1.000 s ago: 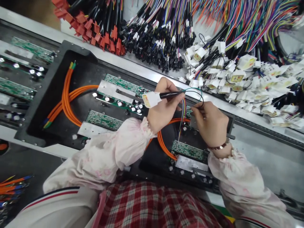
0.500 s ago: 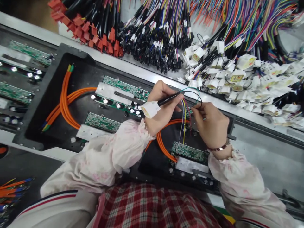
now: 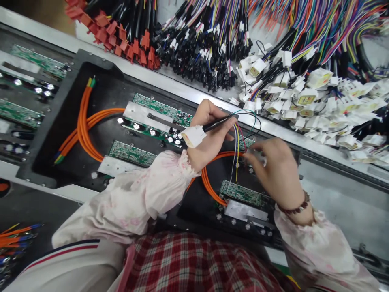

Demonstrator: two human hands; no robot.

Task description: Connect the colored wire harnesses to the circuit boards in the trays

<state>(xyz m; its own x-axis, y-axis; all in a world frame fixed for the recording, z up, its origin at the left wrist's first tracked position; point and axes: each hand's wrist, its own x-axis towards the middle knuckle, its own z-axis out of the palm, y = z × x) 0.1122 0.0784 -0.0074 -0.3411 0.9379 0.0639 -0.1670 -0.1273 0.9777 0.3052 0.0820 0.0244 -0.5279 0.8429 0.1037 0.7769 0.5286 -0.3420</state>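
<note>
My left hand (image 3: 209, 134) is closed around the black sleeve (image 3: 217, 123) of a wire harness. The harness's white plug connector (image 3: 193, 136) sticks out to the left over my wrist. From the sleeve's other end come thin coloured wires: green and black ones loop to the right, while white, blue and yellow wires (image 3: 236, 150) hang down. My right hand (image 3: 273, 170), somewhat blurred, has its thumb and forefinger at the red wire (image 3: 242, 136), whose lower end disappears at the fingertips. Below both hands lies a green circuit board (image 3: 246, 194) with a metal plate (image 3: 246, 210).
Black housings (image 3: 100, 67) hold more circuit boards (image 3: 161, 109) and looped orange cables (image 3: 82, 121). Along the back lie bundles with red connectors (image 3: 133, 48), black connectors (image 3: 200, 61) and white connectors (image 3: 306, 97). More orange cables (image 3: 18, 241) lie at lower left.
My right hand has moved off the looped green and black wires, down and slightly right, to the red wire. My left hand keeps its hold on the harness, nearly still.
</note>
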